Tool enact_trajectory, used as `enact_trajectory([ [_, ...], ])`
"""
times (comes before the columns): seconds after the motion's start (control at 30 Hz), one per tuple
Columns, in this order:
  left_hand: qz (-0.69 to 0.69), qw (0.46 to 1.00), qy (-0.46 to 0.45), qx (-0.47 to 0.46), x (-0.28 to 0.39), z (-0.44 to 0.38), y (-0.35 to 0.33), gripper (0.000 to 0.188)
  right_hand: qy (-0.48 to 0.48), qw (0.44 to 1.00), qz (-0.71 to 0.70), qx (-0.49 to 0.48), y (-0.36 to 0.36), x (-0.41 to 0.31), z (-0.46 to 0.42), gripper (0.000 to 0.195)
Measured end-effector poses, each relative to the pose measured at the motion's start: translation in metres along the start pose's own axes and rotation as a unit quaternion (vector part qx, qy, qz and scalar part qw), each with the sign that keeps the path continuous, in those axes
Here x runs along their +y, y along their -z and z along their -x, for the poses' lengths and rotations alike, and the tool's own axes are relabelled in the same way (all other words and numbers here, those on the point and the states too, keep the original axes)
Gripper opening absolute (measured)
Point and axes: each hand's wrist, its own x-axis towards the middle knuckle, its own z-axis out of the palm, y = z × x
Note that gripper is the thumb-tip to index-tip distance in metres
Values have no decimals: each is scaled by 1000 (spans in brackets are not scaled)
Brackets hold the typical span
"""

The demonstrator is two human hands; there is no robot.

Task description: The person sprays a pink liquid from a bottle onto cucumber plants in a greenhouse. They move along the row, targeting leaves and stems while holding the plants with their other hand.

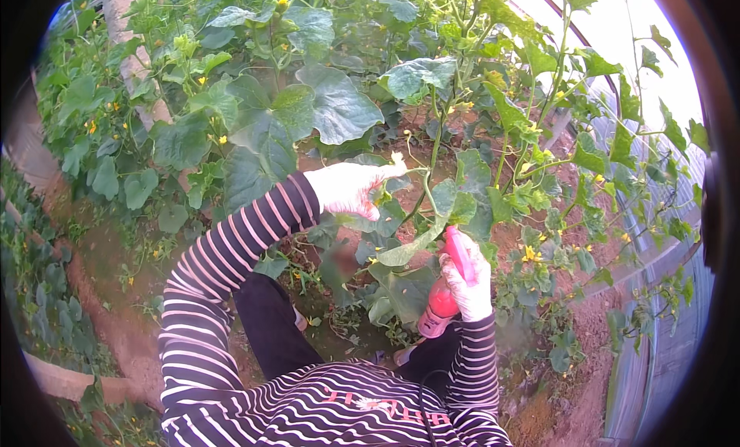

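My left hand (350, 187), pale and overexposed, reaches in from the left. Its fingertips close on a small pale flower (397, 158) at the end of a short side stalk (417, 170). That stalk joins the green main stem of a climbing vine (437, 132). In my right hand (473, 288) is a pink trigger spray bottle (441, 302), tilted, its nozzle end pointing up toward the leaves. A broad vine leaf (413, 244) hangs just left of the sprayer head. The finger on the trigger is partly hidden.
Dense vines with yellow flowers (529, 253) stand ahead and on both sides. Clear plastic sheeting (665, 308) borders the right. A pale post (130, 60) leans at the upper left. Bare soil (110, 314) shows at the left, and my bent legs (274, 325) are below.
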Motion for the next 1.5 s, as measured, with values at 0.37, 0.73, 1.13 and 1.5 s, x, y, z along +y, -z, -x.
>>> enact_trajectory([
  [0.37, 432, 898, 11, 83, -1, -9, -13, 44, 71, 995, -49, 52, -10, -77, 2, 47],
  [0.73, 555, 820, 52, 130, 18, -14, -19, 52, -73, 981, -138, -119, -53, -100, -31, 46],
  [1.13, 394, 894, 12, 213, 10, -20, -50, 44, 57, 989, 127, -39, -56, -53, -31, 19],
  [1.5, 414, 897, -17, 153, 4, 16, -68, 70, 68, 996, 30, 54, -22, -51, -29, 27],
])
